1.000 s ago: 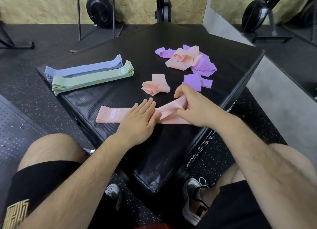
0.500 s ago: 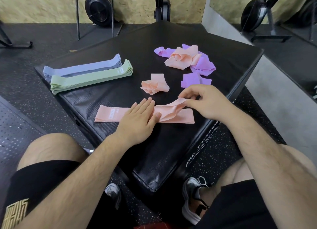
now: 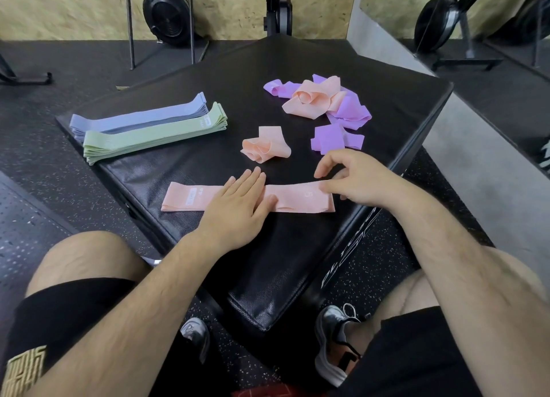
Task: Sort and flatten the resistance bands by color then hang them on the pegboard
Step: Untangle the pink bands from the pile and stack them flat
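Head view.

1. Table [image 3: 297, 69]: black, padded, and carrying all the bands.
2. Flat peach band [image 3: 297, 198]: lies stretched out lengthwise near the table's front edge, with a small label near its left end and a printed mark near its right.
3. Left hand [image 3: 238, 206]: grip released, palm down with the fingers straight and together, pressing on the middle of the flat peach band.
4. Right hand [image 3: 357, 179]: over the band's right end. The thumb lies on the cloth and the forefinger is bent and lifted clear of it. The other fingers are hidden, so I cannot tell whether this grip holds the band.
5. Blue stack [image 3: 140, 118]: flattened bands at the table's far left.
6. Green stack [image 3: 154, 134]: flattened bands just beside the blue stack, on its near side.
7. Crumpled peach band [image 3: 265, 146]: lies loose in the middle of the table, apart from both hands.
8. Folded purple band [image 3: 333, 139]: just beyond the right hand.
9. Mixed heap [image 3: 309, 100]: one twisted peach band on top of several purple ones, toward the far right.
10. Floor [image 3: 29, 218]: dark speckled rubber, with two grey shoes below the table's front corner.
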`<state>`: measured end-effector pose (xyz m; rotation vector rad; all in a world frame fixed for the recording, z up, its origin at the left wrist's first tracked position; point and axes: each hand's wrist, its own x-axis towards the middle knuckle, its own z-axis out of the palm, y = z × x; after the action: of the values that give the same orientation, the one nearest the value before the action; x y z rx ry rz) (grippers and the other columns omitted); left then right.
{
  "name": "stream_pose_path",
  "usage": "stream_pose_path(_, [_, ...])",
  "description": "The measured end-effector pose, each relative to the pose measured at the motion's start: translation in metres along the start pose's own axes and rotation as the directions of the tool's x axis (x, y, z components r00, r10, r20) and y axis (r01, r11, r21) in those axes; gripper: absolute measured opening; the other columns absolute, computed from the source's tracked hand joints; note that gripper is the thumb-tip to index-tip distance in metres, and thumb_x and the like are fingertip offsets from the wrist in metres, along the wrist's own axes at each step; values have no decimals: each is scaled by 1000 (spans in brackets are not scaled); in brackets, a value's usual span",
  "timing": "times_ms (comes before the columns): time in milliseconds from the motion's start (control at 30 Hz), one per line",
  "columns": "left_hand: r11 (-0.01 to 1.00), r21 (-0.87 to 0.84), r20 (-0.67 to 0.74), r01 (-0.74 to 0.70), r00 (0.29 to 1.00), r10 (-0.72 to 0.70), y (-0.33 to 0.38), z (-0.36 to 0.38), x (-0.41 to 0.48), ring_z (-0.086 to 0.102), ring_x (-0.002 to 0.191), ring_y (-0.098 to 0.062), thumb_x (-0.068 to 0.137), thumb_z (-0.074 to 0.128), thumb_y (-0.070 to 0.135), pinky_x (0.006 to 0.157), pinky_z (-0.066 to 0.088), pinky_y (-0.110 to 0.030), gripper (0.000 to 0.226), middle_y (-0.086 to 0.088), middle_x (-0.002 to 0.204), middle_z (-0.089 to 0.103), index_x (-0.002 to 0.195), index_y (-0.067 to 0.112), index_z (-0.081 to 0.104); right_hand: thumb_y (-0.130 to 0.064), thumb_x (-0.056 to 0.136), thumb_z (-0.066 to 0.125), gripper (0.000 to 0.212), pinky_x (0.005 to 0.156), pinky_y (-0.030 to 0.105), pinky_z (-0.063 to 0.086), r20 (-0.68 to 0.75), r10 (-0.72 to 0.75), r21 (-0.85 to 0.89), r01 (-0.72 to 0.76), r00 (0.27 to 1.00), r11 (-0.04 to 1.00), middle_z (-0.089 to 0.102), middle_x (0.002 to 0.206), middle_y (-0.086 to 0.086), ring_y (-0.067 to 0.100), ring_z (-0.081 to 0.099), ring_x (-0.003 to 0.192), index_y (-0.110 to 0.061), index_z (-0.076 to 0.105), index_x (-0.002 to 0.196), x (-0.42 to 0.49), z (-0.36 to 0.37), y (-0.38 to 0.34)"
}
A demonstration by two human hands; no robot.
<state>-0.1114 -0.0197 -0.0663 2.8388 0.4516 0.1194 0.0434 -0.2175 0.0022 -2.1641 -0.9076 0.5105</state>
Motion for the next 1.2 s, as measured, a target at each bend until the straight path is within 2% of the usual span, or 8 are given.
stream_pose_path(100, [1000, -2, -5, 1, 1000, -1, 0, 0, 0, -2, 153, -4, 105, 21, 55, 124, -6, -27, 65, 10, 168, 3, 161, 23, 14, -8, 88, 71, 13, 51, 15, 43, -12, 17, -53, -17, 1000, 998, 60, 80, -13, 0, 55, 50, -21, 69, 89, -1, -3, 2])
stream_pose_path(300, [999, -34, -20, -37, 999, 36, -1, 0, -1, 0, 154, -6, 105, 22, 55, 125, -5, -28, 56, 9, 168, 7, 159, 41, 12, -16, 94, 65, 21, 82, 27, 52, 13, -11, -265, 14, 1000, 964, 57, 106, -11, 6, 62, 81, -32, 74, 85, 4, 4, 11])
stream_pose_path(567, [999, 35, -5, -41, 999, 41, 2, -3, -2, -2, 155, -10, 106, 17, 52, 123, -5, -30, 53, 5, 169, 4, 158, 41, 19, -27, 80, 73, 13, 83, 28, 49, 81, 39, -340, -9, 996, 940, 50, 107, -15, 4, 55, 94, -35, 68, 88, 2, 11, 7])
stream_pose_path(767, [997, 46, -48, -66, 996, 68, 1, -8, 0, 8, 155, -14, 106, 26, 51, 125, 0, -31, 52, 2, 168, 14, 157, 40, 25, -26, 82, 67, 9, 86, 31, 47, 75, 12, -360, 16, 997, 933, 49, 110, -15, 7, 51, 101, -34, 68, 86, 7, 11, -3])
stream_pose_path(900, [996, 20, -151, -84, 985, 86, -2, -17, 12, 27, 150, -16, 105, 31, 48, 124, 15, -35, 50, 6, 162, 32, 152, 36, 39, -29, 87, 66, 6, 87, 34, 49, 4, -75, -359, 71, 997, 931, 49, 107, -14, 8, 50, 100, -33, 67, 92, 22, 17, -12])
stream_pose_path(1000, [994, -28, -302, -101, 949, 88, -7, -26, 31, 56, 123, -21, 99, 50, 41, 100, 45, -39, 40, 7, 139, 55, 137, 29, 57, -28, 91, 63, 16, 86, 36, 51, -42, -107, -350, 86, 993, 933, 49, 112, -12, 10, 54, 101, -32, 64, 107, 40, 26, -19])
stream_pose_path(1067, [996, -68, -359, -62, 933, 33, -14, -31, 48, 60, 114, -24, 92, 60, 32, 88, 51, -40, 40, 5, 134, 56, 132, 27, 60, -29, 93, 61, 25, 87, 40, 53, -76, -120, -350, 86, 990, 933, 47, 118, -9, 13, 56, 103, -33, 58, 117, 56, 33, -24])
stream_pose_path(1200, [987, -147, -249, 69, 963, -105, -24, -39, 80, 56, 122, -23, 91, 64, 36, 96, 48, -40, 55, 3, 138, 54, 143, 23, 49, -31, 94, 63, 46, 90, 43, 55, -102, -91, -343, 51, 991, 938, 40, 133, -3, 20, 60, 105, -36, 44, 136, 85, 46, -32])
